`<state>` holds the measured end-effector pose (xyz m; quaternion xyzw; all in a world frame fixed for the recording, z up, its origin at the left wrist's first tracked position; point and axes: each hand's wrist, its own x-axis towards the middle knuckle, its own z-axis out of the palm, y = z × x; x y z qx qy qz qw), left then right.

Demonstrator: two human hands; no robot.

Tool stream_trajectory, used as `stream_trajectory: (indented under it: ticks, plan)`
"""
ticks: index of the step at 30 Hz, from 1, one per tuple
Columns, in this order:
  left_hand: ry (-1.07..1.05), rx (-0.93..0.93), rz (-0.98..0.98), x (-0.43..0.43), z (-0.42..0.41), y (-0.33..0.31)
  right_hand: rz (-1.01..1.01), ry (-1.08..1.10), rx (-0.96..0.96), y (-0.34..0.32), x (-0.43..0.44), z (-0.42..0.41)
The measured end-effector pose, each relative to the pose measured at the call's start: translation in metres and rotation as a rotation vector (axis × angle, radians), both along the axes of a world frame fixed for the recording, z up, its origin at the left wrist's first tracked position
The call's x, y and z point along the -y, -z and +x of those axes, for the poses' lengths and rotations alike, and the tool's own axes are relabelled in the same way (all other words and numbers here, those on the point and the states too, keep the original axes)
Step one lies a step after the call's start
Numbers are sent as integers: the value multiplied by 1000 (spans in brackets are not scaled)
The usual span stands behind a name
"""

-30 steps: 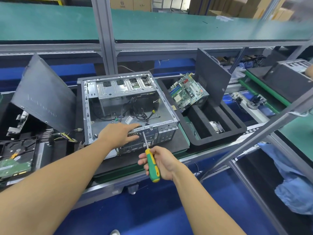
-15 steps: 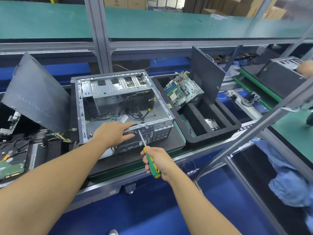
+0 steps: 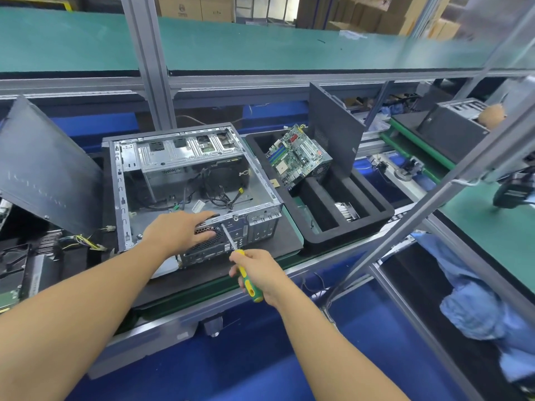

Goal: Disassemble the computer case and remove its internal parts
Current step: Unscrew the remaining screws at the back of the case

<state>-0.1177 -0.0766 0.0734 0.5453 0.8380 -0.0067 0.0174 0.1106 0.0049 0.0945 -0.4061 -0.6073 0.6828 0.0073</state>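
Observation:
The open computer case (image 3: 121,198) lies on its side on a black mat, with loose cables and a drive cage inside. My left hand (image 3: 179,231) rests palm down on the case's near rear edge, over the round fan grille. My right hand (image 3: 257,273) grips a green and yellow screwdriver (image 3: 249,285). Its metal shaft slants up and left, and the tip touches the rear panel just right of the fan grille. A removed motherboard (image 3: 293,154) leans in the black foam tray (image 3: 359,224) to the right.
A dark side panel (image 3: 46,169) leans at the left, another (image 3: 333,131) stands behind the foam tray. A hard drive and yellow cables (image 3: 84,241) lie at the left. An aluminium post (image 3: 150,68) rises behind the case; a slanted rail (image 3: 434,198) crosses at the right.
My right hand has pushed the screwdriver forward, so its tip now meets the rear panel beside the fan grille. My left hand has stayed on the case edge.

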Motion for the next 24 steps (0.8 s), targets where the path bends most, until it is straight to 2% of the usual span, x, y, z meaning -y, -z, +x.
stream_trajectory:
  ticks: [2,4,6,14,16,17,21,22,23,24]
  plan:
    - [1,-2,2,0,-1,1,-331,-5,-25,-3,-8,2]
    - [8,1,6,0,-2,2,-457,-85,-33,-5,-14,4]
    - [15,5,18,0,-2,3,-475,-117,-66,-4,-15,7]
    - [3,-15,28,-1,-1,3,-379,13,-165,4,-1,5]
    - [6,-24,26,-1,-1,3,-255,29,-110,3,4,3]
    - [5,-28,25,-1,-1,4,-126,22,-61,3,7,2]
    - [-7,-34,22,-1,0,2,699,-136,227,6,11,0]
    - [-10,-36,22,-1,0,2,786,-144,244,8,12,-1]
    - [-11,-37,22,-1,0,2,784,-140,229,9,13,-1]
    - [-11,-38,22,-1,0,2,688,-111,173,11,12,-1]
